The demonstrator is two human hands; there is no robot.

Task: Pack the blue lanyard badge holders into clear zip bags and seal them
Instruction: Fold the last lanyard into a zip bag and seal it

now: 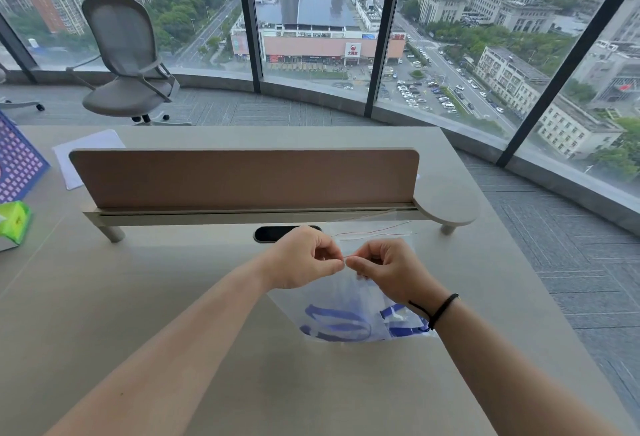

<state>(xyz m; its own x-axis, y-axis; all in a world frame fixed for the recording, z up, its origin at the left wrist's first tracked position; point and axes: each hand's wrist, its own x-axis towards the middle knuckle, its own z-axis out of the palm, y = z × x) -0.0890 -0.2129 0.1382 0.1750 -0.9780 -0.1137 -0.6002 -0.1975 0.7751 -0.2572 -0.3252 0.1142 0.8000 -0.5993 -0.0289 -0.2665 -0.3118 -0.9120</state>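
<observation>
A clear zip bag (pixel 341 300) hangs upright over the grey desk (pixel 173 297), its bottom touching the desktop. Inside it lies a blue lanyard badge holder (pixel 349 326), coiled at the bottom. My left hand (pixel 304 259) and my right hand (pixel 388 269) meet at the bag's top edge, each pinching the zip strip between thumb and fingers. A black band circles my right wrist. More clear zip bags (pixel 375 227) with a thin red line lie flat just behind my hands.
A brown divider panel (pixel 242 179) on a rail crosses the desk behind the bags, with a dark cable slot (pixel 273 233) below it. A green box (pixel 14 222) and a purple patterned board (pixel 15 165) sit far left. White paper (pixel 86 155), an office chair (pixel 128 61) and windows lie beyond.
</observation>
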